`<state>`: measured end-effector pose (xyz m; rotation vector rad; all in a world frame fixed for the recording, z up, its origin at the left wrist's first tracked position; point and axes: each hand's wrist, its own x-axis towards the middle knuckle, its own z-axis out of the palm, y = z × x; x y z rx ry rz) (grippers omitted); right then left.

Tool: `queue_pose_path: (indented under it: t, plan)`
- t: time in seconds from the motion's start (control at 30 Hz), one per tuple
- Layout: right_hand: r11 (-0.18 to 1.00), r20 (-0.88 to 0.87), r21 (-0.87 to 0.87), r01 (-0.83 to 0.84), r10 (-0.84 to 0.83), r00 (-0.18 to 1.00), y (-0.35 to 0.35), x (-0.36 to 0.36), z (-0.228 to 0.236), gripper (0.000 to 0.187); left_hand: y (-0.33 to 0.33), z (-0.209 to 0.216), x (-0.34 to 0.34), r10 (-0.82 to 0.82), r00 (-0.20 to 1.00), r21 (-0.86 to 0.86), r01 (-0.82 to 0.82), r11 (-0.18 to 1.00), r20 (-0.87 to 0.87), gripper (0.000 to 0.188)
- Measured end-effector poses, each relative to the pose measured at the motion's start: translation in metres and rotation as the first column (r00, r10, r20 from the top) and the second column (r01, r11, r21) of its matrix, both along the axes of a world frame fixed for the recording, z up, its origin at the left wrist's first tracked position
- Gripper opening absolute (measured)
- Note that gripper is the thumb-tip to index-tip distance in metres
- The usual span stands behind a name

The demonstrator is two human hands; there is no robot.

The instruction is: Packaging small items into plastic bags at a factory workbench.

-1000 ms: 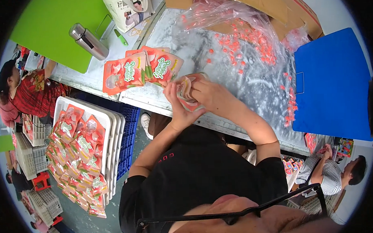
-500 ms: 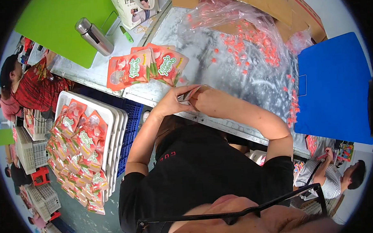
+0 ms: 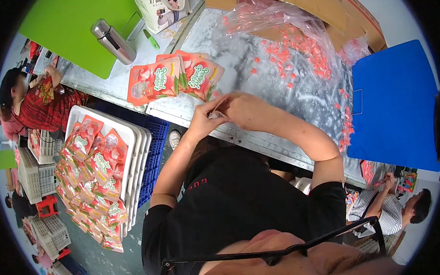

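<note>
- Two bare hands, the left hand (image 3: 205, 121) and the right hand (image 3: 243, 111), come together above the near edge of the grey worktable (image 3: 306, 110).
- The left hand is closed on a small pouch (image 3: 220, 110), thumb on the near side and fingers on the far side; only a little of the pouch shows between the hands.
- The right hand bends over the pouch's opening, its fingertips hidden, so I cannot tell whether they grip anything.
- Just left of the hands, on the table, several red-and-pink printed pouches (image 3: 152, 81) lie overlapping.
- Farther right, small red wrapped pieces (image 3: 319, 63) lie scattered and heaped by a clear plastic bag (image 3: 274, 12).
- At the far left stand a steel flask (image 3: 114, 42) and a white tote bag (image 3: 163, 13), with a green-handled tool (image 3: 151, 39) near them.
- Left of the person, a stack of white trays (image 3: 128, 140) has many filled-looking pouches (image 3: 102, 166) on top.
- A blue panel (image 3: 393, 107) stands at right.
</note>
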<state>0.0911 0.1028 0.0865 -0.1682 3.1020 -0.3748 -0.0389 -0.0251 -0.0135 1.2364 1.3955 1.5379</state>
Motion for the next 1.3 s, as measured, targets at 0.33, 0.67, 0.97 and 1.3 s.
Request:
queue_pose_path:
  t: [0.33,0.67,0.97,1.3]
  plan:
    - [0.987,-0.21,-0.144,0.069,-0.099,0.973,0.0,0.008,0.006,0.013,0.0,0.001,0.003,0.16,0.987,0.007,-0.16,0.987,0.013,0.063]
    - [0.967,0.272,-0.148,0.208,-0.162,0.949,0.002,0.005,-0.002,0.011,0.002,0.005,0.014,0.076,0.984,0.047,-0.069,0.996,-0.162,0.058]
    - [0.806,-0.595,-0.49,0.332,-0.588,0.548,0.008,0.024,-0.014,0.017,-0.006,-0.007,0.0,0.242,0.951,-0.17,-0.211,0.963,0.194,0.019]
    - [0.028,0.132,-0.976,0.217,-0.715,0.687,0.015,0.039,-0.104,0.016,-0.007,0.0,0.006,0.155,0.74,-0.118,-0.103,0.988,0.655,0.022]
